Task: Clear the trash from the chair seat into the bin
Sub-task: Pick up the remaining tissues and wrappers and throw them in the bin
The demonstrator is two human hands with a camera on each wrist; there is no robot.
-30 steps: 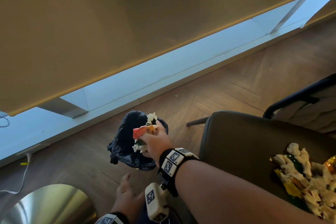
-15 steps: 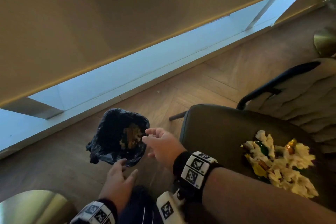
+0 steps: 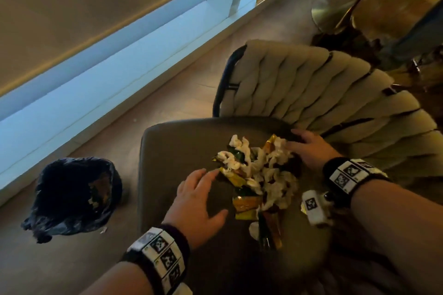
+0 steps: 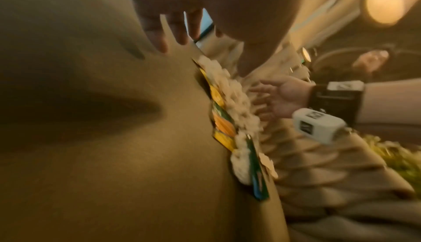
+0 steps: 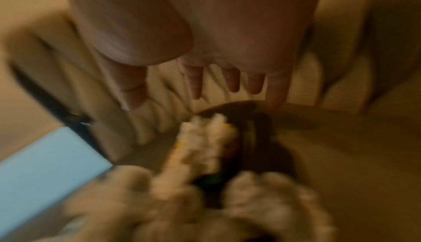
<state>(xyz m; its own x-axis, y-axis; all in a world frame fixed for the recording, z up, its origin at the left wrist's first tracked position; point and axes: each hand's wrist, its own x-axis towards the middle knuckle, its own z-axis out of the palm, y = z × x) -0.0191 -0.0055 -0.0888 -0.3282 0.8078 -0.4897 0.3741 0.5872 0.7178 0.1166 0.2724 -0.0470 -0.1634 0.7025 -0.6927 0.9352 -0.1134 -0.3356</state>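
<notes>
A heap of trash (image 3: 259, 177), crumpled white tissues mixed with yellow, orange and green wrappers, lies on the dark chair seat (image 3: 177, 146). My left hand (image 3: 199, 189) hovers open at the heap's left edge, fingers spread and holding nothing. My right hand (image 3: 304, 148) is open at the heap's far right side, fingers reaching onto the tissues. In the left wrist view the trash (image 4: 230, 112) lies between my left fingers (image 4: 175, 29) and the right hand (image 4: 273, 98). The right wrist view is blurred and shows tissues (image 5: 205, 145) below straight fingers (image 5: 196, 82). The black-bagged bin (image 3: 74, 194) stands on the floor, left of the chair.
The chair's padded beige backrest (image 3: 335, 93) curves round behind the seat. A low window ledge (image 3: 84, 93) runs along the wall past the bin. A brass-coloured round base (image 3: 333, 12) stands on the wooden floor at the upper right.
My right hand dropped a handful of trash into the bin, then swung back right to the heap. My left hand rose from my lap to the heap. The view turned right toward the chair.
</notes>
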